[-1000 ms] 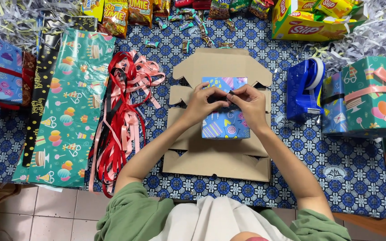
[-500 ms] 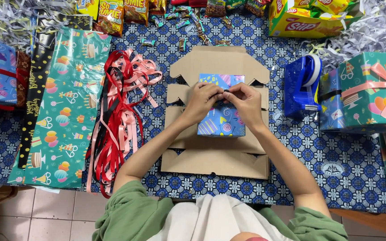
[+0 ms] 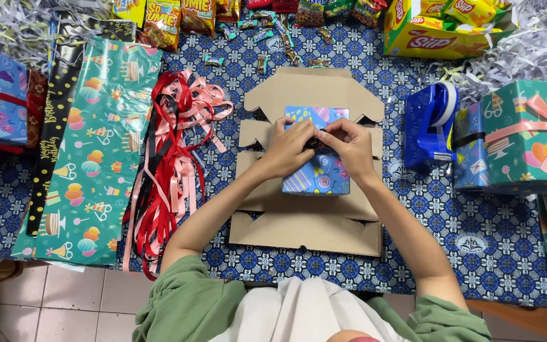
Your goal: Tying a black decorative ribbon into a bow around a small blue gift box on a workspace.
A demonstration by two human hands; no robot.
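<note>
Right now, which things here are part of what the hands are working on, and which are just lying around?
In hand:
left hand
right hand
blue wrapped box
dark ribbon
flat cardboard boxes

Lying about:
ribbon pile
tape dispenser
wrapping paper sheet
finished teal gift
snack packets

A blue patterned tablecloth (image 3: 413,240) covers the surface. At its middle lies flattened brown cardboard (image 3: 311,215). Left of the cardboard lie red and pink ribbons (image 3: 172,164) and teal wrapping paper (image 3: 90,152); right of it stands a blue tape dispenser (image 3: 430,125).

Both hands (image 3: 321,144) on wrapped box (image 3: 316,170)
</note>
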